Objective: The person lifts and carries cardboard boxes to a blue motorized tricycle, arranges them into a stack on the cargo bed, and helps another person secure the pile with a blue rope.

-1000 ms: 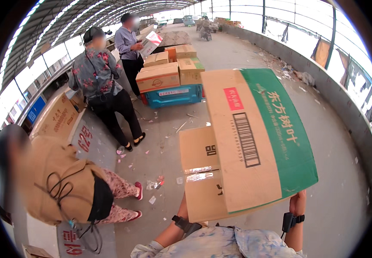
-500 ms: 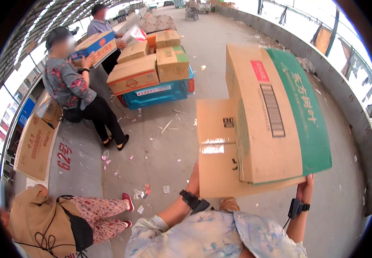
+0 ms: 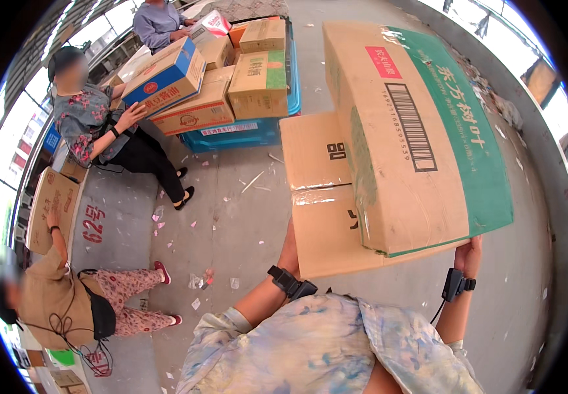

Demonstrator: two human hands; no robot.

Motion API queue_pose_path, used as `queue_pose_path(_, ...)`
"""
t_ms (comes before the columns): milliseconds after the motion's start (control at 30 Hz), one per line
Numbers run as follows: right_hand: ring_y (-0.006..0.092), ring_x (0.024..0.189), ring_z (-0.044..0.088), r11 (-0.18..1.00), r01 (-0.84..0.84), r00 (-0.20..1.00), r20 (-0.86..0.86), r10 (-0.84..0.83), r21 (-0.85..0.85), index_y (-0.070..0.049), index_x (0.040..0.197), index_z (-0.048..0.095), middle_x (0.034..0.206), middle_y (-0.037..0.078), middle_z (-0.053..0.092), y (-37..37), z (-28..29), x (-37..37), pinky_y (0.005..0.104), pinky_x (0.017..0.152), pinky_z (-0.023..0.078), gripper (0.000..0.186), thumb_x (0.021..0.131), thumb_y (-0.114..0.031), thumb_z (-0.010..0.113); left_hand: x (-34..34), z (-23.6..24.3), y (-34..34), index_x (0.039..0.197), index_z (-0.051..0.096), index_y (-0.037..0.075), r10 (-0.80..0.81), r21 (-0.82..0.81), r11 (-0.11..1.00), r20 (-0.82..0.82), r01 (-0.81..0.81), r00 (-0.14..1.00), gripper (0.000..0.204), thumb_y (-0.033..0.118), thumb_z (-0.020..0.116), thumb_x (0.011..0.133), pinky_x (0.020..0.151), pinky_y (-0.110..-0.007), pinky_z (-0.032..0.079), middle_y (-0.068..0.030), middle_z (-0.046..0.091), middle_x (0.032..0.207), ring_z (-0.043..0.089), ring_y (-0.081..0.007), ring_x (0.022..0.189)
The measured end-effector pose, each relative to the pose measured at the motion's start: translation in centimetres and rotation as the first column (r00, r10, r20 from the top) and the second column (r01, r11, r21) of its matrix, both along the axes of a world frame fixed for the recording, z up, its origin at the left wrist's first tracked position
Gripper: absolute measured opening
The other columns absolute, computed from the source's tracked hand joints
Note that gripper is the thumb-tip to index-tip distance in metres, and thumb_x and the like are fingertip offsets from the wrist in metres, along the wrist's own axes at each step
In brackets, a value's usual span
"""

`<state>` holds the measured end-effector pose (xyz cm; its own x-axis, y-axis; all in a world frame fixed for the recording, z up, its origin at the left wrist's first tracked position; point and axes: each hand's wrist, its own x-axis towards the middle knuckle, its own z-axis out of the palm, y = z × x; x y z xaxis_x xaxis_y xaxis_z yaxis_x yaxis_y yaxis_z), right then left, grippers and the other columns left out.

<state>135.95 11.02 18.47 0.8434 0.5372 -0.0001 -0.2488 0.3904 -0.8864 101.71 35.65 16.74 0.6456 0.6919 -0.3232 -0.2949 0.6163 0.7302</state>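
Nearing the blue cart [image 3: 258, 135], likely shortening your carry, you have the green-banded carton [image 3: 428, 190] atop a brown carton [image 3: 320, 226]; left hand [image 3: 289, 254] and right hand [image 3: 470, 257] support it, finger spread hidden.

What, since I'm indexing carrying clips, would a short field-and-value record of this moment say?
Load: green-and-tan carton atop a plain brown carton that juts out on the left
Left hand: at the lower carton's near left corner, mostly hidden
Right hand: at its near right edge
Blue cart: piled with boxes, ahead and to the left
Co-worker in flowered top: holding a blue-and-tan box
Floor: scattered litter
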Motion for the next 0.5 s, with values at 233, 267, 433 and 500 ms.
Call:
queue_pose_path(233, 0.0206, 0.126, 0.038, 0.995, -0.083, 0.995, 0.041, 0.086, -0.049, -0.002, 0.135, 0.035, 0.136, 0.006, 0.042, 12.9, 0.0, 8.6, 0.0366, 0.106, 0.029, 0.051, 0.089, -0.018, 0.053, 7.7, -2.4, 9.0, 0.112, 0.049, 0.001, 0.121, 0.029, 0.992, 0.111, -0.125, 0.986, 0.026, 0.022, 0.045, 0.096, 0.068, -0.026, 0.050, -0.0044, 0.057, 0.100, 0.056, -0.0102, 0.085)
queue_pose_path(267, 0.0207, 0.126, 0.038, 0.995, -0.085, 0.995, 0.052, 0.088, -0.051, -0.002, 0.135, 0.035, 0.136, 0.006, 0.042, 14.9, 0.4, 9.9, 0.0366, 0.106, 0.029, 0.051, 0.089, -0.018, 0.053, 9.1, -3.4, 10.7, 0.113, 0.049, 0.001, 0.135, 0.023, 0.990, 0.160, -0.141, 0.978, 0.027, 0.021, 0.046, 0.096, 0.070, -0.026, 0.050, -0.0051, 0.057, 0.102, 0.056, -0.0110, 0.086)
queue_pose_path(433, 0.0205, 0.126, 0.039, 0.985, -0.168, 0.981, 0.092, 0.170, -0.029, -0.003, 0.134, 0.036, 0.136, 0.006, 0.043, 23.1, -0.2, 19.0, 0.0360, 0.106, 0.029, 0.050, 0.090, -0.017, 0.052, 15.1, -4.2, 18.1, 0.111, 0.049, 0.001, 0.238, 0.114, 0.961, 0.108, -0.250, 0.965, 0.031, 0.027, 0.044, 0.096, 0.073, -0.027, 0.049, -0.0044, 0.055, 0.099, 0.054, -0.0101, 0.087)
queue_pose_path(500, 0.0206, 0.125, 0.040, 0.977, -0.211, 0.973, 0.086, 0.212, -0.019, -0.003, 0.134, 0.037, 0.134, 0.006, 0.044, 27.7, -1.0, 21.6, 0.0357, 0.106, 0.030, 0.048, 0.090, -0.016, 0.051, 16.9, -6.2, 20.7, 0.112, 0.049, 0.001, 0.324, -0.115, 0.945, 0.218, -0.305, 0.921, 0.030, 0.025, 0.045, 0.096, 0.074, -0.027, 0.049, -0.0051, 0.055, 0.101, 0.054, -0.0108, 0.088)
